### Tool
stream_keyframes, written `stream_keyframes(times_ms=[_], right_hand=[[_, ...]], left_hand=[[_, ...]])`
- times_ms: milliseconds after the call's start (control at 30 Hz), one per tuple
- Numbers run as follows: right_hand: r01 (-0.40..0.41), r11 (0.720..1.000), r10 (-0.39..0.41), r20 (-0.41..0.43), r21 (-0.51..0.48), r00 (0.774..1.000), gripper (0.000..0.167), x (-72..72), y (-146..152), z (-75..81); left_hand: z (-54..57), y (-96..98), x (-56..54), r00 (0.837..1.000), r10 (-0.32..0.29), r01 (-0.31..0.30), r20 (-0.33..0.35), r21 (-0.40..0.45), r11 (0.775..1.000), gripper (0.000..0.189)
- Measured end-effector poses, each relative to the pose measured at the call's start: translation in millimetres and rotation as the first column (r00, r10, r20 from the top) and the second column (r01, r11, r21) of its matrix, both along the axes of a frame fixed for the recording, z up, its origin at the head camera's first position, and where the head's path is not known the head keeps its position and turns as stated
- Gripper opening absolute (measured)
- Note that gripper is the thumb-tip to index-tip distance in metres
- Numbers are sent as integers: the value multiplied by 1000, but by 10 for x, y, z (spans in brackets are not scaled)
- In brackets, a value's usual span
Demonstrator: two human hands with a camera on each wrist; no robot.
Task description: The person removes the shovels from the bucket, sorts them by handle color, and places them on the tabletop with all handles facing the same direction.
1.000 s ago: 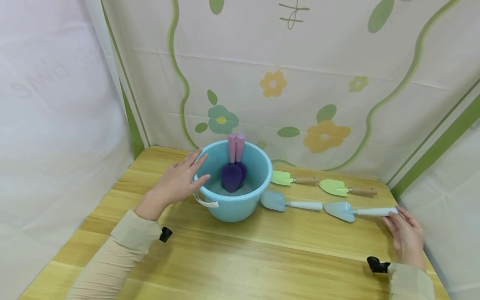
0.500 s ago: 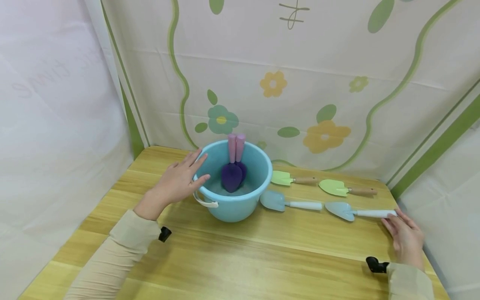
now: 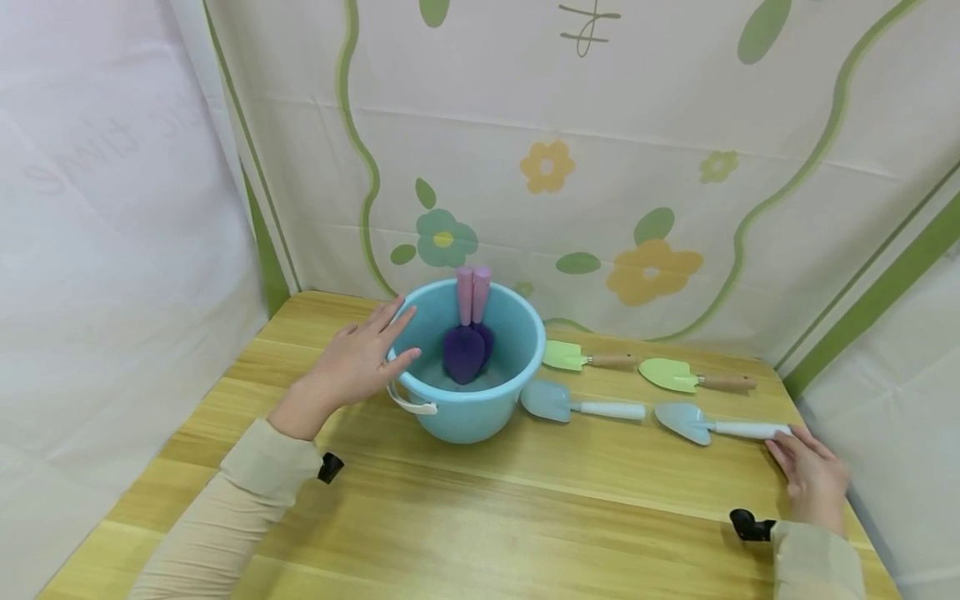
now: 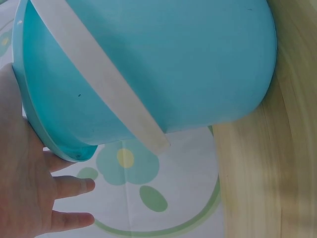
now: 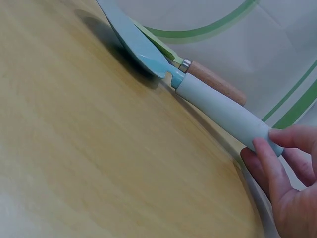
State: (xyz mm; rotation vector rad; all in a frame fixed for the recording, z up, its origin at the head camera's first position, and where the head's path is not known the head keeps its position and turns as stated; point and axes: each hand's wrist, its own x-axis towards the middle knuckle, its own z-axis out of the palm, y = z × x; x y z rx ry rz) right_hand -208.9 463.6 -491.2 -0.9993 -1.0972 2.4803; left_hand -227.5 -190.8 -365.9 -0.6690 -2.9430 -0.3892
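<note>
A light blue bucket (image 3: 468,421) stands upright on the wooden table, its white handle (image 4: 101,77) hanging down one side. My left hand (image 3: 360,358) rests at the left of its rim, fingers spread and mostly straight. Inside the bucket lean two purple trowels (image 3: 463,354) with pink handles pointing up. Far to the right, my right hand (image 3: 813,475) pinches the end of the white handle of a pale blue trowel (image 3: 684,422) between thumb and fingers. In the right wrist view, that trowel's handle (image 5: 223,111) slants, and its blade casts a shadow on the table.
Another pale blue trowel (image 3: 547,402) lies beside the bucket, blade toward it. Behind are two green trowels with wooden handles, one nearer the bucket (image 3: 564,356) and one farther right (image 3: 667,375). A flowered cloth (image 3: 480,125) hangs along the table's back edge.
The pale blue trowel in my right hand has shifted slightly to the right, widening the gap to the other pale blue trowel. My left hand and the bucket stay put.
</note>
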Motion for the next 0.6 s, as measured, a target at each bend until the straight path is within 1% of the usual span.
stream_keyframes(times_ms=[300, 467, 600], right_hand=[[-13, 999, 12, 40, 36, 999, 29, -1, 8, 2], [-37, 991, 23, 106, 132, 994, 31, -8, -7, 16], [-58, 979, 31, 136, 193, 990, 32, 0, -19, 33]], left_hand=[[5, 3, -3, 1000, -2, 2, -6, 0, 1000, 73], [10, 4, 2, 1000, -5, 5, -6, 0, 1000, 73], [9, 4, 6, 1000, -5, 5, -5, -2, 1000, 73]])
